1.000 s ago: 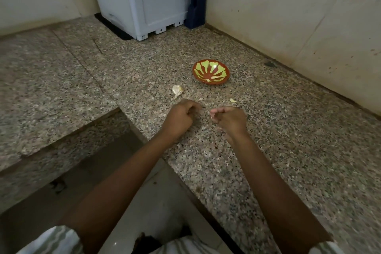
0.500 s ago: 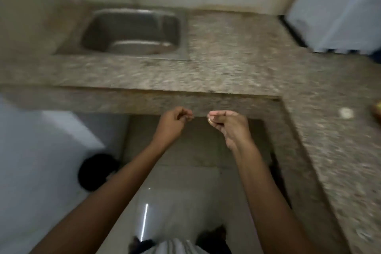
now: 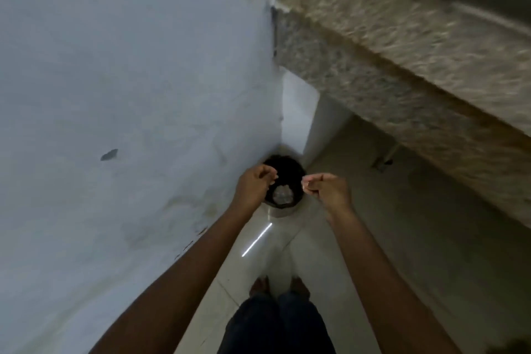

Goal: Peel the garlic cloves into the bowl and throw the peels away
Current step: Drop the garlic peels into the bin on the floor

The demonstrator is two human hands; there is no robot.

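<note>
Below, a black bin [image 3: 285, 171] lies between left hand [image 3: 253, 184] and right hand [image 3: 328, 192]. Arms outstretched, each grip curled narrow. I cannot tell what they hold.

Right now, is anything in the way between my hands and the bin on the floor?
Nothing visible. The left hand and right hand, both curled, hover over the open black bin, no lid on it. Whether they hold anything is too small to tell.

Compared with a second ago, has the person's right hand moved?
Yes. It was over the granite counter; now the right hand, pinching a pale peel scrap, hangs away from it, above the black bin on the floor.
</note>
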